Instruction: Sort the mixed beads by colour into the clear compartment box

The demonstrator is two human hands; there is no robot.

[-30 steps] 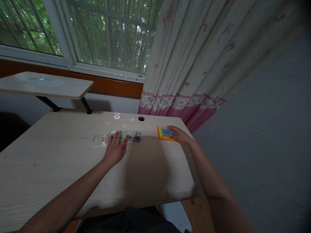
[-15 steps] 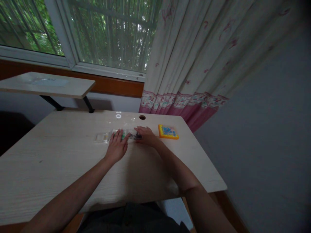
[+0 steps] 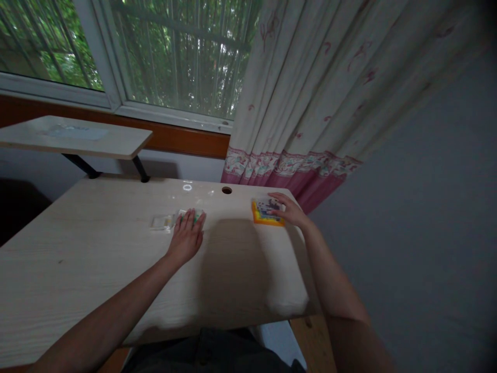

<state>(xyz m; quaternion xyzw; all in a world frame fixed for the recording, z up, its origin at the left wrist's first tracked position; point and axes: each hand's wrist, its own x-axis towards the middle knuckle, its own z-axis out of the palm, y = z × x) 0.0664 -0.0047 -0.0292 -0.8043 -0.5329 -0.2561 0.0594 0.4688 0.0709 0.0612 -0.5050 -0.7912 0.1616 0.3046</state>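
My left hand (image 3: 188, 234) lies flat with fingers stretched out over a small clear case (image 3: 200, 213) that has something green inside. Just left of it on the desk is another clear case (image 3: 162, 222) with pale contents. Over at the right, my right hand (image 3: 290, 209) grips a small clear case with dark contents (image 3: 267, 205) by its right side. That case overlaps the top of a flat yellow-orange box (image 3: 267, 221); whether it rests on the box I cannot tell. Fingers hide part of each held or covered case.
The pale wooden desk (image 3: 128, 269) has a round cable hole (image 3: 227, 190) near its back edge. A raised shelf (image 3: 116, 142) on black legs stands at the back left, with a clear sheet (image 3: 79, 132) on it. A curtain (image 3: 272, 129) hangs behind the desk's right part.
My right hand has moved right, from beside my left hand to the yellow-orange box, taking the clear case with dark contents along. My left hand has stayed nearly in place.
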